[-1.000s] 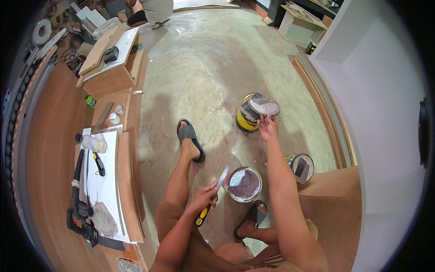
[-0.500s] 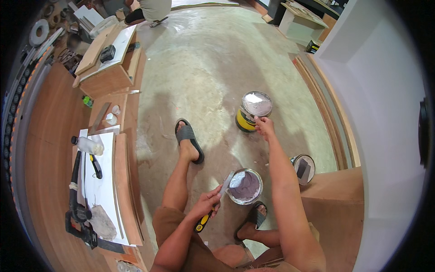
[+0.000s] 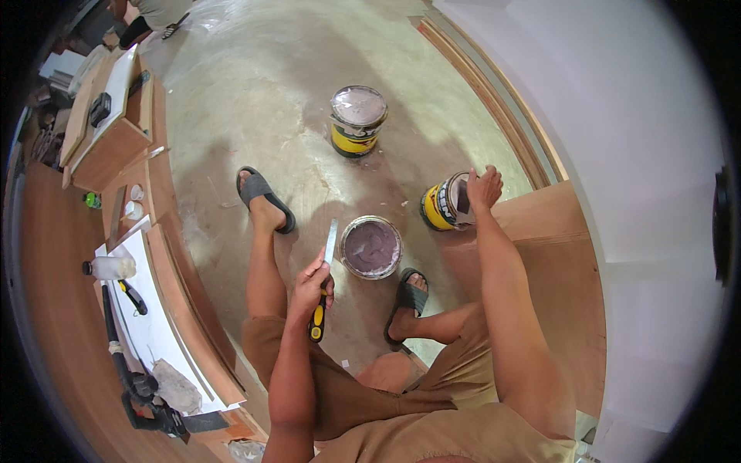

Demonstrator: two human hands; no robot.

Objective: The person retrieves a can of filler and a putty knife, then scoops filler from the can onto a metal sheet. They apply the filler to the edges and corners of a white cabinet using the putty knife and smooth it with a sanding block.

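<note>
Purple paste (image 3: 371,245) sits in the already opened middle can (image 3: 344,249), a lid (image 3: 360,106) covers the twelve-o'clock can (image 3: 353,145), the left hand (image 3: 312,285) grips a knife (image 3: 330,245), and the right hand's (image 3: 484,187) fingers touch the two-o'clock can (image 3: 438,205), grip unclear.

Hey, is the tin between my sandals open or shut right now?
Open: the mouth of the tin is uncovered, and mauve paste shows inside the rim.

An open can (image 3: 372,247) is set on the floor (image 3: 247,85), right of the putty knife (image 3: 331,241) held in the left grip (image 3: 311,284). A second can (image 3: 444,204) is placed ahead at right, a third can (image 3: 359,122) farther ahead; far left, a bottle (image 3: 113,268) is laid on a panel (image 3: 153,336).
</note>
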